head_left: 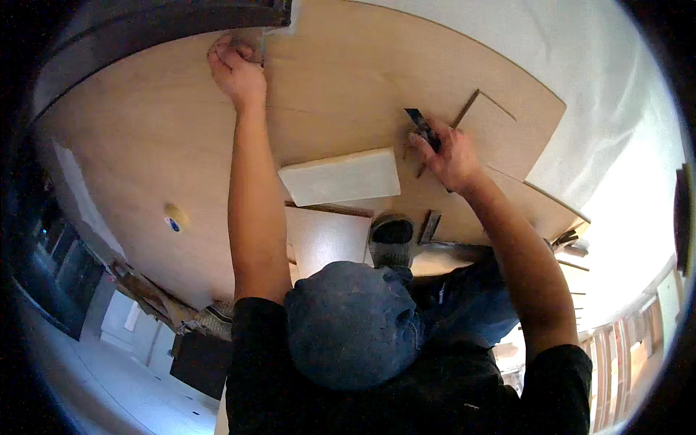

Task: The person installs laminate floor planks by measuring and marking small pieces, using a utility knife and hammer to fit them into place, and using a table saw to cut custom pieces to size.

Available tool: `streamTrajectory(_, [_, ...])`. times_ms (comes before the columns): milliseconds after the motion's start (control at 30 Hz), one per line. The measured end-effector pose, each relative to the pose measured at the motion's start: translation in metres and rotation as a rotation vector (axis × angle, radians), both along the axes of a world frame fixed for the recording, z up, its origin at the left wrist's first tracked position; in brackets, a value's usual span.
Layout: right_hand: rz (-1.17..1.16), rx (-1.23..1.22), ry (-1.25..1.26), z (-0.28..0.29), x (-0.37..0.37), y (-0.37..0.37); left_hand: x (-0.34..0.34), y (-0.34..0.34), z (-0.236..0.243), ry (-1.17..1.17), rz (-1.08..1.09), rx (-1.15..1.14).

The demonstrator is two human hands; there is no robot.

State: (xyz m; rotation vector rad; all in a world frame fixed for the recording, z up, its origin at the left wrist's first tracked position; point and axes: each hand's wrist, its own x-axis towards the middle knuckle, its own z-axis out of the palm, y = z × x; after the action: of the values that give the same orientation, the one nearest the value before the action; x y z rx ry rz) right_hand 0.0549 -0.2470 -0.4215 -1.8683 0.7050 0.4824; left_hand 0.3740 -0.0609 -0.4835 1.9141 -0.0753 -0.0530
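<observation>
My left hand (238, 71) is at the far left of a large light-brown wooden sheet (333, 80), beside the edge of a dark panel (167, 25). Its fingers are curled together, and whatever they pinch is too small to make out. Toward the right, my right hand (453, 158) grips a black utility knife (423, 127) whose slanted tip points up and left, just above the sheet. A thin dark strip (467, 107) runs along the edge of a smaller wooden panel (500, 134) next to that hand. Between my arms lies a whitish rectangular piece (341, 178).
A yellow tape roll (175, 217) rests to the left. My shoe (392, 239) and bent, jeans-clad knee (355, 322) are close in, with a dark angled square (429, 226) by the shoe. Pale sheeting (602, 94) borders the right side; stacked boards (616, 355) stand at lower right.
</observation>
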Motion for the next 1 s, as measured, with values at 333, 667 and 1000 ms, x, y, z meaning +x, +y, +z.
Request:
streamTrajectory(333, [-0.050,0.063,0.194,0.026,0.001,-0.002,0.051,0.040,-0.071,-0.759,-0.204,0.863])
streamTrajectory(667, [-0.031,-0.501,0.242,0.095,-0.209,-0.091,0.023,0.114,-0.030,0.214,-0.024,-0.096])
streamTrajectory(1000, [0.344,-0.866,0.565,0.003,-0.541,-0.151,-0.058,0.085,0.014,-0.218,-0.238,0.598])
